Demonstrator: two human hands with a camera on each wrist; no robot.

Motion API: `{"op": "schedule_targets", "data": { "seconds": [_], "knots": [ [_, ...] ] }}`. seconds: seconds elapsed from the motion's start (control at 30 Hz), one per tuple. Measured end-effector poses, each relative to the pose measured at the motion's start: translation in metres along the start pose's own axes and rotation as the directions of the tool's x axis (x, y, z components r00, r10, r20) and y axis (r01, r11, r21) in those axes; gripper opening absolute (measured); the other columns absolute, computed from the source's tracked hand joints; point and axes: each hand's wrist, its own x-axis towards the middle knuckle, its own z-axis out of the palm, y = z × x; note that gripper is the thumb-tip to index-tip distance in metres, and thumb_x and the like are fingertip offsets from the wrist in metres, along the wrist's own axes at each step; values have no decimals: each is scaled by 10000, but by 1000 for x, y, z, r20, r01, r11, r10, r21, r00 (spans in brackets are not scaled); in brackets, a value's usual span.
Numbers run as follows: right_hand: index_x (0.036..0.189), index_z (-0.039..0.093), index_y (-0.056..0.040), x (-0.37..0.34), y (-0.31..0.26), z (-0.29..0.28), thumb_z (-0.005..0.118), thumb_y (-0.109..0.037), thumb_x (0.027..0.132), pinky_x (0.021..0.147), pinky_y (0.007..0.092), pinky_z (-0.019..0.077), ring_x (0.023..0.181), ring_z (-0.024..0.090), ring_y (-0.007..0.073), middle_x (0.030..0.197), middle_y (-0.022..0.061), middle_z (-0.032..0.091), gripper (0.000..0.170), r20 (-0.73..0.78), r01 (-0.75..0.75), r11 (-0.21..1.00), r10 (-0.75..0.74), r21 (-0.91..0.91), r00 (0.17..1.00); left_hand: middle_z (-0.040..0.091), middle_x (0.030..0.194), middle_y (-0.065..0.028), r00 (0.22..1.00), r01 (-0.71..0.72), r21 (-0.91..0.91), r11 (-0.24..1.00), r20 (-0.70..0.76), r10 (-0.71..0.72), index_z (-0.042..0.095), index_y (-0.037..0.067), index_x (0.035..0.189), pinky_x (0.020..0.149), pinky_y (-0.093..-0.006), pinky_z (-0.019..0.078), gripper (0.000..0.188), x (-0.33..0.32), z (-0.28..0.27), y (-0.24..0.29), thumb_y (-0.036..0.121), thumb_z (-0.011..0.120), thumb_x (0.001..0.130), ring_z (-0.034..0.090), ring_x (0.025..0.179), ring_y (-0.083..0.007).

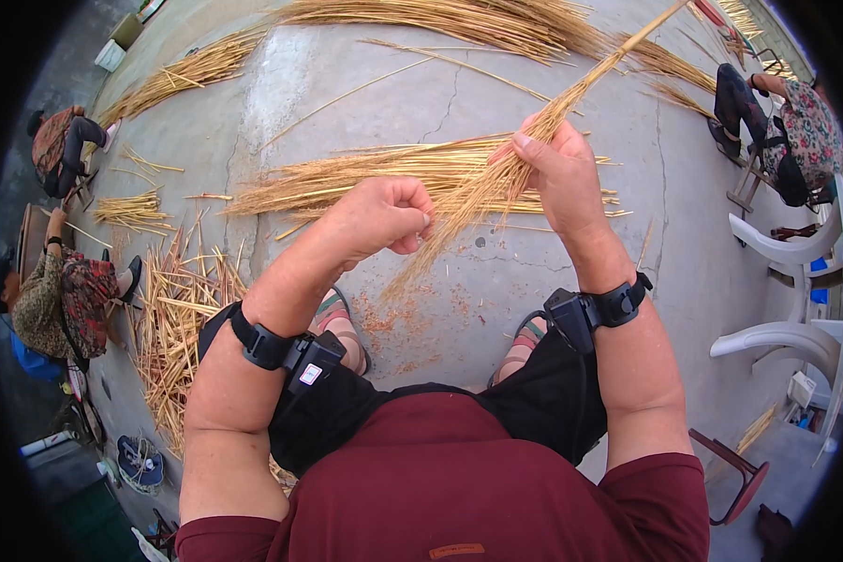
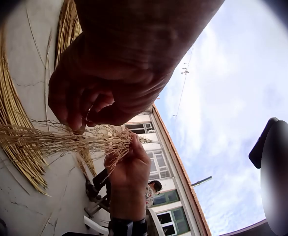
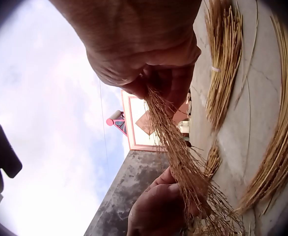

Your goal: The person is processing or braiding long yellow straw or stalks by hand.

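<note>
The right hand [image 1: 562, 173] grips a bundle of dry stalks [image 1: 595, 75] just above its feathery heads, which fan down and left towards the other hand. In the right wrist view the heads [image 3: 176, 142] hang out of the right hand [image 3: 153, 59], with the left hand [image 3: 161, 209] beside their lower part. The left hand [image 1: 384, 220] has curled fingers, thumb against fingertip, at the edge of the heads. A thin strand shows between the fingertips of the left hand [image 2: 95, 88] in the left wrist view, close above the heads [image 2: 85, 140].
A pile of stalks [image 1: 393, 173] lies on the concrete floor [image 1: 618, 244] beyond the hands, with more bundles [image 1: 450, 23] further off. Short loose pieces [image 1: 173, 328] are heaped at the left. Seated people [image 1: 61, 150] are at both sides; white chairs [image 1: 787, 347] stand right.
</note>
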Motion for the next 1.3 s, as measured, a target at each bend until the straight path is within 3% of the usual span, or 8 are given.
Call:
{"op": "schedule_targets", "data": {
  "seconds": [0.3,0.4,0.5,0.63,0.8,1.0,1.1,1.3],
  "knots": [
    [963,483,-34,-8,5,14,539,-95,889,512,203,476,678,636,117,804,102,662,112,18,57,997,-56,-49,998,607,627,-47,963,102,346,932,-270,-5,523,64,661,497,-238,441,85,12,-3,9,73,510,745,563,534,-83],
    [962,468,-51,-13,5,19,529,-98,894,542,219,491,710,629,128,834,110,660,103,36,53,995,-50,-89,998,620,635,-111,895,58,693,719,-356,270,548,44,698,529,-330,473,71,15,-6,9,93,512,735,598,544,-192],
    [972,472,-50,-17,13,27,531,-98,900,565,216,485,735,619,112,837,99,661,105,36,65,986,-60,-152,998,646,790,-217,850,151,834,531,-384,361,629,38,846,724,-485,492,184,12,-1,16,135,509,746,623,783,-405],
    [988,470,-48,-19,16,33,530,-91,907,604,221,485,761,613,113,847,93,661,109,18,73,987,-71,-143,997,649,815,-214,820,241,879,412,-411,398,636,53,885,730,-477,497,196,14,-3,18,119,498,762,632,825,-384],
    [1006,463,-47,-21,-1,25,520,-80,916,698,273,509,802,628,175,877,124,657,111,-28,204,978,-203,45,979,653,811,-209,743,421,833,359,-543,390,635,54,882,725,-463,495,178,17,-41,8,137,498,803,633,836,-375],
    [986,464,-64,-11,-10,-5,541,-88,909,751,331,532,849,646,229,904,153,650,112,194,180,925,-255,335,947,671,837,-153,838,186,706,683,-477,264,623,45,944,663,-407,491,174,14,-51,14,171,561,840,635,727,-285],
    [978,460,-70,-10,-12,-11,535,-63,887,776,377,532,856,642,275,918,171,638,118,305,92,904,-235,417,923,650,866,-40,910,-234,266,935,-279,307,614,50,983,668,-254,492,149,9,-31,19,134,600,860,590,750,-85],
    [931,441,-73,-9,-5,-12,504,-3,779,758,422,531,800,631,293,873,182,613,179,309,-16,845,-178,535,934,646,939,-33,972,-234,-96,968,18,236,607,50,1024,753,-242,502,159,-6,4,27,102,592,875,589,778,-90]
  ]
}}
